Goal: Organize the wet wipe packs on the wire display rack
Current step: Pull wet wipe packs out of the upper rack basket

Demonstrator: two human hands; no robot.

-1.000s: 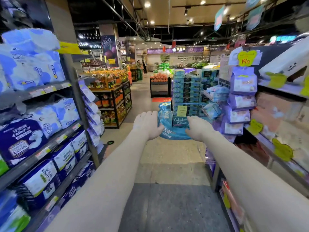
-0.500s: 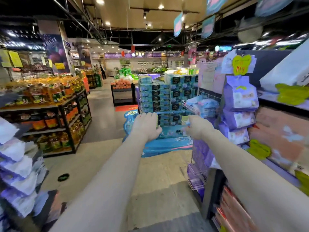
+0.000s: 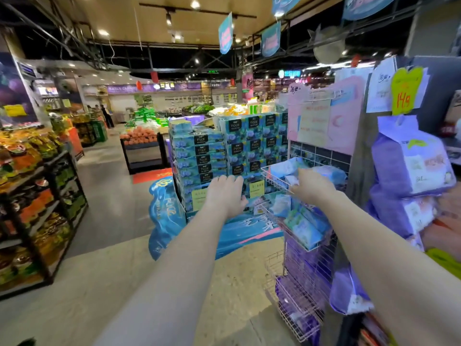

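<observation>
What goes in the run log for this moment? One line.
stage: reaching | right hand: over top basket of white wire display rack, on pale blue wet wipe packs | left hand: open, holding nothing

Supermarket interior, retail aisle. Evidence: stacked promotional display of blue tissue boxes mid-floor; yellow handwritten price tag; shelving with bottled goods at left; produce stands further back; hanging promo banners under ceiling spotlights; wire display rack stocked with packaged goods.
</observation>
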